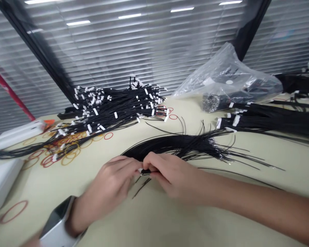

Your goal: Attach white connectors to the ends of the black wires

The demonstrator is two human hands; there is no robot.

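Observation:
Both hands meet at the middle of the table, in front of a long loose bundle of black wires (167, 142). My left hand (115, 178), with a watch on its wrist, is closed on a small white connector (140, 170). My right hand (170, 171) pinches thin black wires (144, 185) right beside that connector, its fingers curled. Short wire ends stick out below the fingertips. The bundle's shiny tips fan out to the right, behind the right forearm.
Black cables with white connectors (113, 106) are piled at the back left, near red and yellow rubber bands (72, 151). A clear plastic bag (229, 75) and more cables (273, 120) lie at the right. White boxes (2, 185) stand left; blinds (144, 44) hang behind.

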